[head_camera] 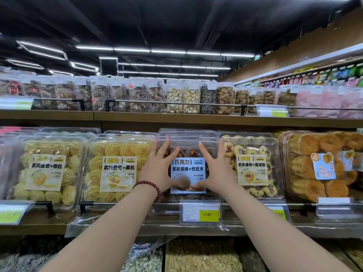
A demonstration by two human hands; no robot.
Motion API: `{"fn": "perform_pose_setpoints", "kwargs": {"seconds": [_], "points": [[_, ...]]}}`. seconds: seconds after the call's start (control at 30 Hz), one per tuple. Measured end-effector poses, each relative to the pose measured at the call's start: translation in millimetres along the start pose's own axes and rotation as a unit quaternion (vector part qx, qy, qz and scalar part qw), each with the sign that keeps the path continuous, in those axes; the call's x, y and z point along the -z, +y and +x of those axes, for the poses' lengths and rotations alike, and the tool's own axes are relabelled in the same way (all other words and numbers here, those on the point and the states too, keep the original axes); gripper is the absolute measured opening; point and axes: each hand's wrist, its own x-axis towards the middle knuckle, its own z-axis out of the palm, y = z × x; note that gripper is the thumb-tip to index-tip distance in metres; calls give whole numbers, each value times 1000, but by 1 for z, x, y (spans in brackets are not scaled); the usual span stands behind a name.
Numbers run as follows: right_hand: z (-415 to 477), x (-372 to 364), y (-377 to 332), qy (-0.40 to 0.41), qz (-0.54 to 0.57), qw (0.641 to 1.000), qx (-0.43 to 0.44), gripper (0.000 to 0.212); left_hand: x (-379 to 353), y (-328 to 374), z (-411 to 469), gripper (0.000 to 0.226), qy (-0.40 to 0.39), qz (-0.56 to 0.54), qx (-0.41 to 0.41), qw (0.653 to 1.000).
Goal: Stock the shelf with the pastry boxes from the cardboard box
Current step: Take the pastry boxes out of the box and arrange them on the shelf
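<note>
In the head view, at the centre of the frame, the left hand [157,169] and right hand [215,171] lie flat, fingers spread, against the front of the chocolate pastry box [188,152]. Neither grip pinches it; both palms press, likely to seat it squarely on the shelf [49,225] between the yellow cookie box [117,163] and jam cookie box [253,163]. The cardboard box is out of frame.

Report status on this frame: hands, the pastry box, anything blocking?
Left hand and right hand flat against chocolate pastry box, fingers spread. Box stands on shelf between neighbouring boxes. Nothing blocking.
</note>
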Motion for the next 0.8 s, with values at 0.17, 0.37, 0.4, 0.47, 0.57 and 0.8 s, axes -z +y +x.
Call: {"fn": "perform_pose_setpoints", "kwargs": {"seconds": [0.17,0.37,0.4,0.47,0.57,0.8], "points": [[9,-10,9,17,-18,1000,11,129,-11,1,1,107,1,34,15,999],[6,-8,8,8,-36,999,14,130,-7,4,0,107,-10,46,11,999],[5,-5,7,0,-39,999,17,130,-5,5,0,107,-18,45,10,999],[-1,5,6,-29,-33,999,11,129,3,7,0,107,-47,38,4,998],[-18,23,3,-77,-53,995,-27,119,23,5,-2,101,-96,36,-15,995],[-72,59,-17,27,-72,996,-46,25,76,-17,-54,50,-35,-24,0,999]]}}
